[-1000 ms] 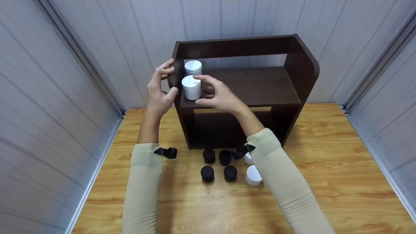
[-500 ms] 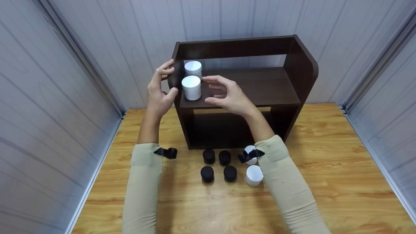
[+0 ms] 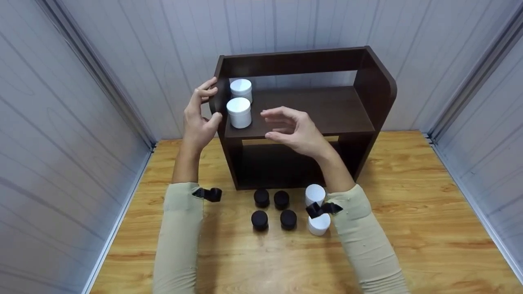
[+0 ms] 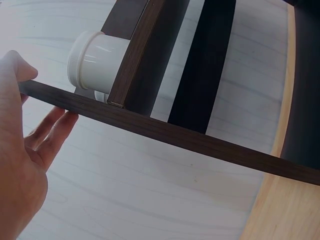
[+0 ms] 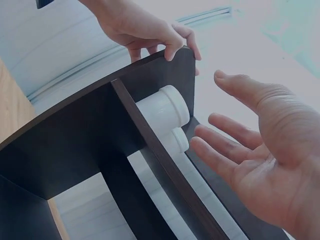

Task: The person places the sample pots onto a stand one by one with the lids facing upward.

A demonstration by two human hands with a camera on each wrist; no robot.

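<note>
Two white screw-lid jars stand one behind the other at the left end of the upper board of a dark brown shelf (image 3: 314, 104). The front jar (image 3: 239, 114) is near the board's front edge, with the rear jar (image 3: 241, 88) partly covered by it. My left hand (image 3: 199, 120) grips the shelf's left side panel (image 4: 145, 125), thumb on one face and fingers on the other. To the right of the jars, my right hand (image 3: 300, 132) hovers before the upper board with fingers apart and relaxed. Nothing lies in its palm in the right wrist view.
In front of the shelf, several black jars (image 3: 261, 198) stand on the wood-grain floor (image 3: 261, 261). Right of them are two white jars (image 3: 315, 193), partly behind the right wrist's black camera mount (image 3: 322, 209). Pale panel walls (image 3: 81, 134) enclose the sides and back.
My right hand has let go of the front white jar and drawn back to the right and toward me. The jar stays on the shelf; my left hand keeps its grip.
</note>
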